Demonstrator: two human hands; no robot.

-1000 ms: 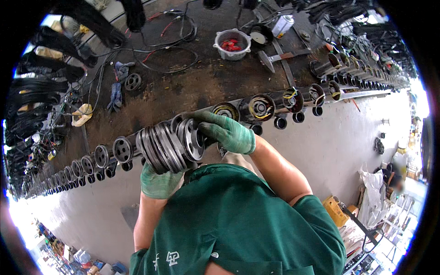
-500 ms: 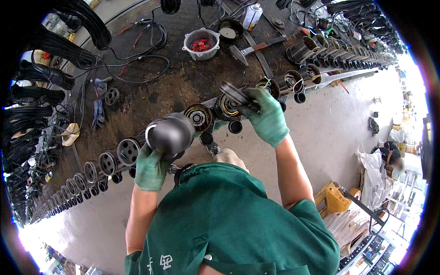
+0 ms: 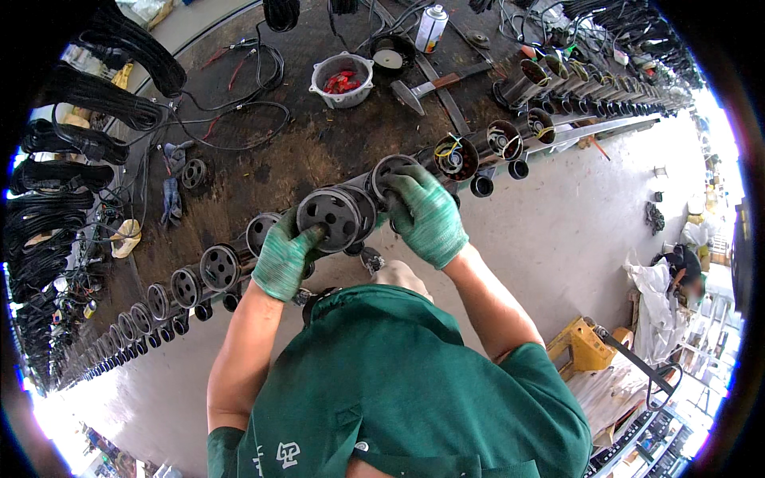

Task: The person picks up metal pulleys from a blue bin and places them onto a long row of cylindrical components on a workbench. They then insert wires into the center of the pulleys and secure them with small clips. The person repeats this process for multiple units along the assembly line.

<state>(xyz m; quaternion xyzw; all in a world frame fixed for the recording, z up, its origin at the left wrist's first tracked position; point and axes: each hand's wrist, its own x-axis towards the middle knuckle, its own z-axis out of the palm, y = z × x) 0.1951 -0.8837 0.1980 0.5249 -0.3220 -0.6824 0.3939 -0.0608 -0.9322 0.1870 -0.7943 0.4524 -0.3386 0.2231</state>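
Observation:
My left hand [image 3: 280, 259], in a green glove, grips a dark round metal end cover [image 3: 331, 220] with several holes, thumb over its near edge. Thick rims show behind its face; whether it is a single piece or a stack, I cannot tell. Another round cover [image 3: 388, 166] sits at the mouth of a cylinder in the row, and my gloved right hand [image 3: 424, 213] closes its fingers over it. Just to the right, an open cylindrical motor housing [image 3: 456, 158] shows wires inside. To the left are capped cylinders [image 3: 220, 268].
The row runs along the front edge of a dark worktable [image 3: 239, 179]. On it are a grey bowl [image 3: 343, 97] with red pieces, a hammer [image 3: 434, 86], a spray can [image 3: 431, 29] and coiled black cables [image 3: 103, 95]. Another person [image 3: 681, 267] is far right.
My right hand has brought its cover left and down onto a cylinder's mouth. The piece in my left hand has moved right and turned, showing its holed face.

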